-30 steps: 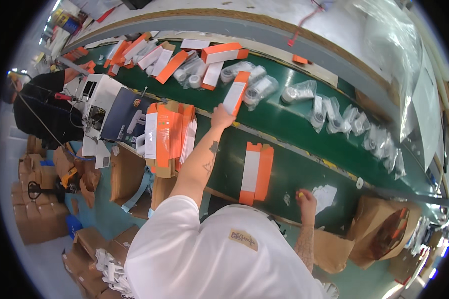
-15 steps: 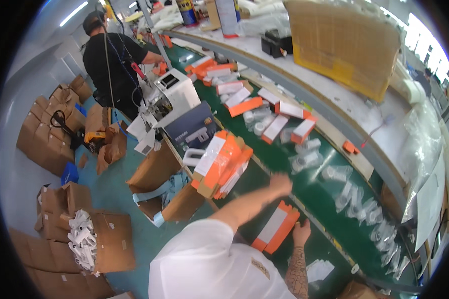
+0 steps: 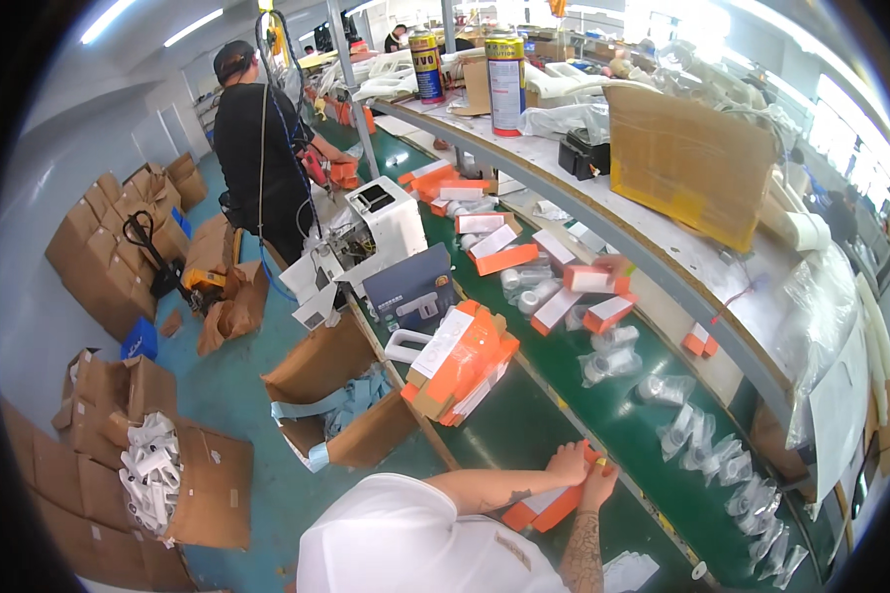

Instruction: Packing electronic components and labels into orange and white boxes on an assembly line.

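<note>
An orange and white carton lies on the green work surface in front of me. My left hand is closed on its far end, fingers bent over the top. Beside it, my right hand grips the same end from the right, its tattooed forearm rising from the lower edge. The hands nearly touch and partly hide that end of the carton. To the left is a stack of flattened orange cartons; white paper sheets lie near my right forearm.
The green conveyor carries boxes and clear-bagged parts. Another person's hand touches a box there. A shelf overhangs it. Left stand an open carton and a white machine; a co-worker stands beyond.
My left hand has come back from over the conveyor onto the carton's far end, beside my right hand. Another person's hand has appeared at a box across the conveyor. The view has shifted.
</note>
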Demonstrator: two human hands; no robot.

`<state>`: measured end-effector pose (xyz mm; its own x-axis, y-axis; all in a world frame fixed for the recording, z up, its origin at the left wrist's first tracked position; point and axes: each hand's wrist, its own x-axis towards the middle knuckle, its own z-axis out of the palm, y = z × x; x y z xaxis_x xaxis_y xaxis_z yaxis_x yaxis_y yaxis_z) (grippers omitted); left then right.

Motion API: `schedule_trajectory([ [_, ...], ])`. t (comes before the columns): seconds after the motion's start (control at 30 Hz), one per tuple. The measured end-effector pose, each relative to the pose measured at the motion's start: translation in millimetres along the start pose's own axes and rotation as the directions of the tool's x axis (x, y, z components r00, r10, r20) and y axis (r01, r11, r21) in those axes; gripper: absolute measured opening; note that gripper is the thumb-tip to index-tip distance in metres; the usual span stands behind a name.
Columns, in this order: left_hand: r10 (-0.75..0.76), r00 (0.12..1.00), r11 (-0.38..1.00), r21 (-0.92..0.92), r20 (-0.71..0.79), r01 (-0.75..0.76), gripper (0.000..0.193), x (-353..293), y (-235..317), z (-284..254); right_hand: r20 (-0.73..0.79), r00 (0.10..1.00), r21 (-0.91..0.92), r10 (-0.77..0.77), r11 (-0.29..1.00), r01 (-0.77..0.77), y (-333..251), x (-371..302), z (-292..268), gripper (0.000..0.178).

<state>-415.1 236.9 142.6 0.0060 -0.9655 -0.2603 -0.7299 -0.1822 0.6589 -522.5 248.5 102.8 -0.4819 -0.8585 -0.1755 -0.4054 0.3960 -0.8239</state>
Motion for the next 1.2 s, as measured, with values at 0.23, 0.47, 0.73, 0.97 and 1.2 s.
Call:
schedule_trajectory([
  [0.23,0.277,0.910,0.861,-0.340,-0.308,-0.378,0.043,-28,7,-5,-0.163,0.987,0.148,-0.001,0.989,0.025,-8,-14,-17,0.054],
  [0.47,0.228,0.968,0.786,-0.567,-0.105,-0.247,0.033,-37,38,-17,-0.085,0.987,0.655,0.139,0.754,-0.050,-48,-32,-53,0.028],
  [0.73,0.236,0.972,0.569,-0.812,0.015,-0.126,0.062,-36,48,-32,0.186,0.982,0.787,0.031,0.594,-0.168,-84,-70,-101,0.033],
  [0.97,0.229,0.973,0.761,-0.619,-0.023,-0.194,0.045,-47,60,-17,-0.033,0.999,0.699,0.025,0.715,0.005,-86,-73,-89,0.042],
  [1.2,0.204,0.955,0.528,-0.846,0.213,0.076,0.041,-53,84,-48,0.237,0.970,0.915,-0.055,0.348,-0.204,-80,-68,-115,0.033],
])
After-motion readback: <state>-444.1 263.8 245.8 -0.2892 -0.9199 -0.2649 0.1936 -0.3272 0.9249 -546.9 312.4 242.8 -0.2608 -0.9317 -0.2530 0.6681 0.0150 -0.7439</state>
